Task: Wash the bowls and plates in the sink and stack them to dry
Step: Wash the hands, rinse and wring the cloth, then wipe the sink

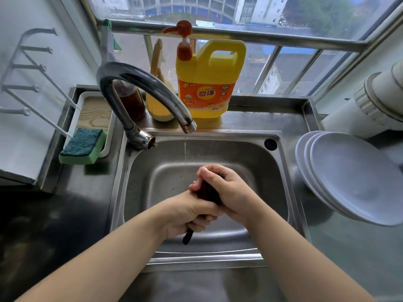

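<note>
Plates (357, 177) stacked tilted right of sink (281, 171) | both hands (209, 199) grip dark utensil (207, 190) mid-basin

My left hand (185, 212) and my right hand (226, 192) are both bare, with no gloves, rings or bracelets. My forearms are uncovered from wrist to the frame's bottom edge, no sleeve showing on either. My fingernails are short and plain, without polish, as far as they show. No watch sits on either wrist.
</note>
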{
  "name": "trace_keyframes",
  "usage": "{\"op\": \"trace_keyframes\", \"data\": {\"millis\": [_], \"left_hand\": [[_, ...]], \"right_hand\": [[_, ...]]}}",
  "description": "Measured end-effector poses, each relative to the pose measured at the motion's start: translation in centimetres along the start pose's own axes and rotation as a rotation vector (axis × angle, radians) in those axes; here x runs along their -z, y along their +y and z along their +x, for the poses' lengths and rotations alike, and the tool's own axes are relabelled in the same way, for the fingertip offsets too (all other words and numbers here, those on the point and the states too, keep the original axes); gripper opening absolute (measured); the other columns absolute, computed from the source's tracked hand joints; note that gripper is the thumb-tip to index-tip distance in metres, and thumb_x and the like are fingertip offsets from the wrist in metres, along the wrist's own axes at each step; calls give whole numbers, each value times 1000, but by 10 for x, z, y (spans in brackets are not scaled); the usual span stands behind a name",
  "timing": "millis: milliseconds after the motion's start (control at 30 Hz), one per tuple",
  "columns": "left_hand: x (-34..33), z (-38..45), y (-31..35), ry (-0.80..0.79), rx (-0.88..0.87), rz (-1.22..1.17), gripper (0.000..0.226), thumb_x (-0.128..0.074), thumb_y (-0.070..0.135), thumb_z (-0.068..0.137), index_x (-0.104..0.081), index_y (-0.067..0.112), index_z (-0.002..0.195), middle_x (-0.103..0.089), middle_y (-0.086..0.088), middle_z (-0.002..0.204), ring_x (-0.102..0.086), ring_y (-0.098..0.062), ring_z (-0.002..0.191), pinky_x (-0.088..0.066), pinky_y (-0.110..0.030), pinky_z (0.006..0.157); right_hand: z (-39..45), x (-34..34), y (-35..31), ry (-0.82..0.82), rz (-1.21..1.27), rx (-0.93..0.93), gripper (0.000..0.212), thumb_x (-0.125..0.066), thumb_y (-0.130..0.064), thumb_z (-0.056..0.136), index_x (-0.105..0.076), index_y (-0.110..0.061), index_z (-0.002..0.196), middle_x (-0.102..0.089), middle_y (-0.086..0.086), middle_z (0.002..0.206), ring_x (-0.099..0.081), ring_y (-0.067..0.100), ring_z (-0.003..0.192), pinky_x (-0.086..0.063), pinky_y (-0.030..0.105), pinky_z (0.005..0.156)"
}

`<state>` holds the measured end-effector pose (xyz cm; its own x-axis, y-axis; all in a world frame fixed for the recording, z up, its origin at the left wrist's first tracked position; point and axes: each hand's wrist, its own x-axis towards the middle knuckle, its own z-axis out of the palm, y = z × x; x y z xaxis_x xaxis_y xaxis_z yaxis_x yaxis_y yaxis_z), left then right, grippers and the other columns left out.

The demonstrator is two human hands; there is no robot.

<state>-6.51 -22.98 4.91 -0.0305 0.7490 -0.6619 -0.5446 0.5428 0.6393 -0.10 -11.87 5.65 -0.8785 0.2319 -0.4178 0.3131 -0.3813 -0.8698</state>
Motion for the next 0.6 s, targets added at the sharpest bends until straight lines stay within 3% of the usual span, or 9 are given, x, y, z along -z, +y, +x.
{"op": "trace_keyframes", "data": {"millis": [100,267,333,400,467,533,600], "left_hand": [[-4,3,5,140,-33,129,15,-58,8,68,-46,8,77,-35,4,48,-24,-6,38,-19,-16,37],[-13,19,10,415,-97,512,17,-60,11,83,-50,17,70,-47,6,48,-41,-5,37,-30,-17,37],[-12,26,7,448,-168,753,13,-59,15,86,-52,19,75,-61,-2,67,-58,-13,61,-41,-23,53],[-10,30,4,475,-188,885,4,-55,16,88,-58,15,85,-66,-10,83,-61,-24,81,-40,-27,64],[-7,33,0,510,-196,1059,17,-48,16,93,-61,8,101,-66,-12,97,-61,-29,95,-36,-27,68],[-5,34,-3,553,-252,1186,25,-42,15,96,-59,6,112,-65,-12,107,-60,-30,103,-36,-28,72],[-5,35,-5,641,-286,1072,21,-48,16,93,-60,8,108,-67,-11,101,-62,-29,97,-40,-27,71]], "right_hand": [[3,-7,-6,107,-2,5,19,-50,-16,98,-63,-10,85,-58,1,59,-62,12,65,-53,26,68],[18,-10,-5,319,-4,-112,24,-45,-16,101,-61,-11,84,-49,-1,46,-55,8,46,-47,22,50],[25,-9,-4,390,28,-194,23,-44,-14,101,-59,-10,84,-45,-1,43,-52,8,41,-42,20,43],[30,-9,-2,445,62,-285,22,-43,-13,100,-58,-11,83,-42,-1,40,-49,9,38,-38,17,41],[35,-11,-2,492,121,-352,22,-43,-8,98,-56,-10,80,-40,0,36,-47,9,33,-38,15,41],[38,-11,-3,520,205,-403,21,-45,-4,96,-55,-8,78,-39,0,34,-46,11,32,-39,16,42],[40,-10,-5,517,295,-432,22,-46,-7,97,-53,-6,76,-40,1,35,-45,13,36,-42,23,48]]}}
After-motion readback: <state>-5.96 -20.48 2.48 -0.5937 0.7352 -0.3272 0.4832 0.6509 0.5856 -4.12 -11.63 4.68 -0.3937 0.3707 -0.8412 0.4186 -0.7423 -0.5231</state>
